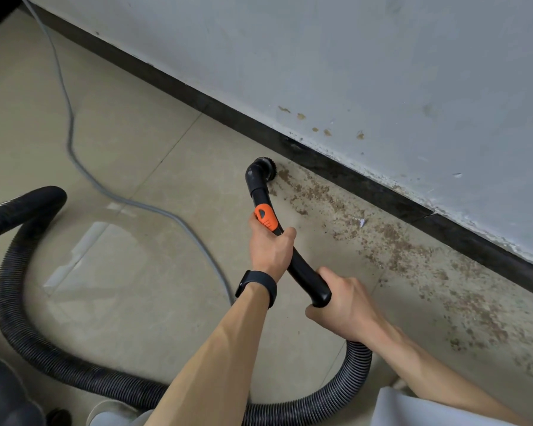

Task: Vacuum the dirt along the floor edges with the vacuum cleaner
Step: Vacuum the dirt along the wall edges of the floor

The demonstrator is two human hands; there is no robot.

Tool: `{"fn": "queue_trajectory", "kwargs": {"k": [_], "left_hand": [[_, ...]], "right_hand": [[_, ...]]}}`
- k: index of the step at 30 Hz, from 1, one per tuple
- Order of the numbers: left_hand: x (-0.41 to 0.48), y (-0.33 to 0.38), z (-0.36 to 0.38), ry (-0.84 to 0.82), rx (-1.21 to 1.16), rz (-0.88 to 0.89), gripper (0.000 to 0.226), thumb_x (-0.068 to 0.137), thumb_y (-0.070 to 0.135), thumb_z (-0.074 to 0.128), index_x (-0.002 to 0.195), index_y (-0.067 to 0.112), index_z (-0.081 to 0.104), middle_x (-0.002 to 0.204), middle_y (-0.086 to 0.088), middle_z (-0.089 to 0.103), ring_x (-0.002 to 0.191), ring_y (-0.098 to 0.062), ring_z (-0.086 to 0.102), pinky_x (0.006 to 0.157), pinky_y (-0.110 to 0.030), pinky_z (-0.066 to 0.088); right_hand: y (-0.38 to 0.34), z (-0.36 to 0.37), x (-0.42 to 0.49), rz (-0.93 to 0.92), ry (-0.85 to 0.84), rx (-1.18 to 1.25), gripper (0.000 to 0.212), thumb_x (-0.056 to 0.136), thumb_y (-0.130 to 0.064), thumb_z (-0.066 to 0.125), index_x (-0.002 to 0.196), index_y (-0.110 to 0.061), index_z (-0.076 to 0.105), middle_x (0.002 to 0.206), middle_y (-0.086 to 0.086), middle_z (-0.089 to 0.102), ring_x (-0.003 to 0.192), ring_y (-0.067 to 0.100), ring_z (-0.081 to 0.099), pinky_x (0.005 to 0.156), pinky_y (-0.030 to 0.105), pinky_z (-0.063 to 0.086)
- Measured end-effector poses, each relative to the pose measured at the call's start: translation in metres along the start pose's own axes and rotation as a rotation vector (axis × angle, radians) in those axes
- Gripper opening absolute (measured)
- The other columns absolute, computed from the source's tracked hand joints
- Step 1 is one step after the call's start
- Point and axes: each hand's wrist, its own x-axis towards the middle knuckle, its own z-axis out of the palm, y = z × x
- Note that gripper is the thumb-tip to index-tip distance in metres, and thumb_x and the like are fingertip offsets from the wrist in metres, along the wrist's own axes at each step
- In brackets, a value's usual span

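Observation:
A black vacuum wand [302,269] with an orange slider [266,217] ends in a round brush nozzle [262,169] that rests on the tiled floor near the black baseboard [345,176]. My left hand [270,245] grips the wand just below the orange slider. Lower down, my right hand [345,305] holds the wand's end where the ribbed hose [356,379] joins. Brown dirt [391,241] lies scattered along the floor edge, running right from the nozzle. Left of the nozzle the floor edge looks clean.
The ribbed black hose [16,305] loops wide across the left floor to the vacuum body [3,392] at the bottom left corner. A grey power cord [71,142] snakes over the tiles from the far left. A stained white wall [382,72] rises above the baseboard.

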Motion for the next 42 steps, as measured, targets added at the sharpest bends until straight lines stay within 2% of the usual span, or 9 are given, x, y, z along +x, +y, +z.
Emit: {"fn": "queue_trajectory", "kwargs": {"k": [5, 8, 16, 22, 25, 28, 32, 37, 42], "left_hand": [[0.002, 0.005, 0.006, -0.024, 0.009, 0.018, 0.047, 0.087, 0.017, 0.064, 0.125, 0.017, 0.036, 0.08, 0.001, 0.045, 0.064, -0.014, 0.048, 0.055, -0.025, 0.04], [0.004, 0.008, 0.011, -0.05, 0.005, 0.033, 0.044, 0.086, 0.016, 0.064, 0.12, 0.018, 0.037, 0.081, 0.0, 0.046, 0.065, -0.017, 0.049, 0.057, -0.027, 0.044], [0.009, 0.018, 0.012, -0.092, 0.022, 0.059, 0.05, 0.087, 0.017, 0.065, 0.127, 0.016, 0.035, 0.08, 0.0, 0.047, 0.064, -0.016, 0.05, 0.059, -0.03, 0.048], [-0.001, 0.001, -0.01, -0.016, -0.012, -0.007, 0.048, 0.087, 0.018, 0.065, 0.126, 0.015, 0.036, 0.08, 0.0, 0.045, 0.064, -0.014, 0.049, 0.055, -0.025, 0.041], [-0.018, -0.014, -0.02, 0.028, -0.045, -0.046, 0.049, 0.087, 0.015, 0.064, 0.128, 0.015, 0.036, 0.08, -0.002, 0.047, 0.063, -0.015, 0.05, 0.054, -0.024, 0.043], [-0.037, -0.031, -0.023, 0.063, -0.082, -0.068, 0.049, 0.087, 0.014, 0.063, 0.127, 0.016, 0.036, 0.079, -0.003, 0.046, 0.063, -0.016, 0.05, 0.055, -0.026, 0.046], [-0.054, -0.044, -0.017, 0.099, -0.086, -0.086, 0.052, 0.086, 0.015, 0.063, 0.13, 0.019, 0.035, 0.077, -0.002, 0.048, 0.061, -0.016, 0.051, 0.053, -0.025, 0.044], [-0.064, -0.043, -0.008, 0.069, -0.079, -0.079, 0.047, 0.084, 0.015, 0.063, 0.123, 0.02, 0.037, 0.078, -0.004, 0.048, 0.062, -0.017, 0.051, 0.053, -0.026, 0.047], [-0.059, -0.036, -0.005, 0.066, -0.042, -0.071, 0.053, 0.084, 0.017, 0.065, 0.128, 0.017, 0.036, 0.078, -0.003, 0.049, 0.063, -0.018, 0.052, 0.054, -0.027, 0.047]], "right_hand": [[0.001, -0.003, 0.0, 0.02, 0.019, 0.011, 0.032, 0.069, -0.033, 0.066, 0.079, -0.026, 0.036, 0.061, -0.002, 0.054, 0.057, 0.017, 0.052, 0.049, 0.031, 0.035], [0.002, -0.005, 0.0, 0.03, 0.03, 0.025, 0.031, 0.07, -0.031, 0.067, 0.08, -0.024, 0.039, 0.061, 0.0, 0.054, 0.057, 0.018, 0.051, 0.049, 0.031, 0.035], [0.001, -0.012, 0.003, 0.028, 0.04, 0.033, 0.029, 0.071, -0.031, 0.067, 0.08, -0.025, 0.041, 0.062, 0.0, 0.055, 0.054, 0.017, 0.049, 0.048, 0.028, 0.034], [-0.005, -0.006, 0.001, -0.056, -0.04, -0.013, 0.034, 0.067, -0.034, 0.069, 0.082, -0.026, 0.04, 0.062, -0.001, 0.055, 0.056, 0.017, 0.053, 0.048, 0.031, 0.035], [-0.002, 0.005, -0.009, -0.096, -0.092, -0.039, 0.034, 0.065, -0.036, 0.068, 0.081, -0.027, 0.039, 0.063, -0.001, 0.057, 0.057, 0.02, 0.056, 0.051, 0.036, 0.042], [0.004, 0.016, -0.024, -0.108, -0.13, -0.025, 0.035, 0.063, -0.036, 0.067, 0.078, -0.029, 0.036, 0.062, -0.001, 0.055, 0.056, 0.021, 0.055, 0.051, 0.037, 0.04], [0.011, 0.02, -0.04, -0.079, -0.151, -0.028, 0.035, 0.063, -0.036, 0.068, 0.08, -0.028, 0.038, 0.065, -0.003, 0.057, 0.057, 0.02, 0.055, 0.052, 0.037, 0.042], [0.02, 0.017, -0.051, -0.03, -0.144, -0.014, 0.033, 0.064, -0.035, 0.069, 0.082, -0.027, 0.043, 0.066, -0.003, 0.058, 0.059, 0.021, 0.058, 0.053, 0.037, 0.044], [0.02, 0.014, -0.047, -0.013, -0.114, -0.01, 0.033, 0.065, -0.034, 0.071, 0.081, -0.027, 0.043, 0.067, -0.003, 0.059, 0.06, 0.021, 0.059, 0.053, 0.035, 0.044]]}}
